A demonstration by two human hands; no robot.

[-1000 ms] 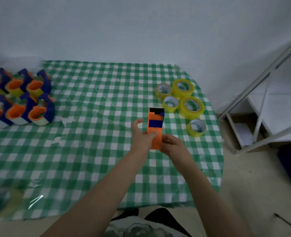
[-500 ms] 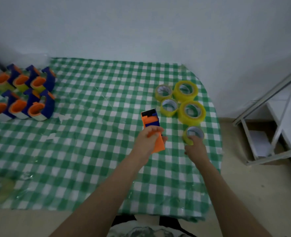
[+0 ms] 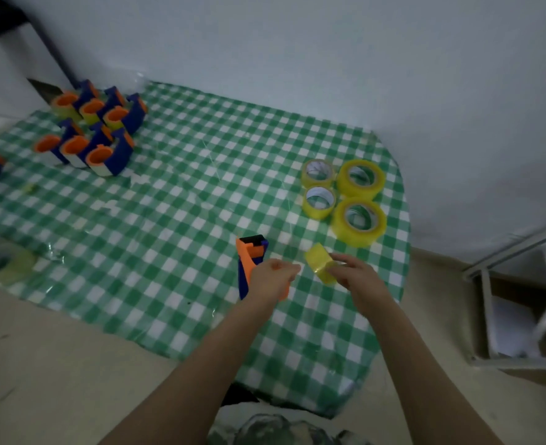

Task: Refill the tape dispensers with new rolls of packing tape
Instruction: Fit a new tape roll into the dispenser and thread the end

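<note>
At ten o'clock on the desk (image 3: 185, 203), under its green-and-white checked cloth, the loaded orange-and-blue plastic tape dispensers (image 3: 98, 133) stand in rows, well apart from your work. Near six o'clock your left hand (image 3: 273, 277) is closed round a slim orange-and-blue plastic dispenser (image 3: 248, 257). You hold it above the cloth with its black-tipped end away from you, and it seems to carry no roll. Just to its right, your right hand (image 3: 358, 274) pinches a small yellow roll of packing tape (image 3: 318, 261), edge-on and not touching the dispenser. Grip firmly with the left and turn the dispenser's open side toward the roll. Line the core up with the hub, the loose end probably toward the black tip, and push until it seats. Mind the cutter there. Four spare yellow tape rolls (image 3: 360, 221) wait at two o'clock.
</note>
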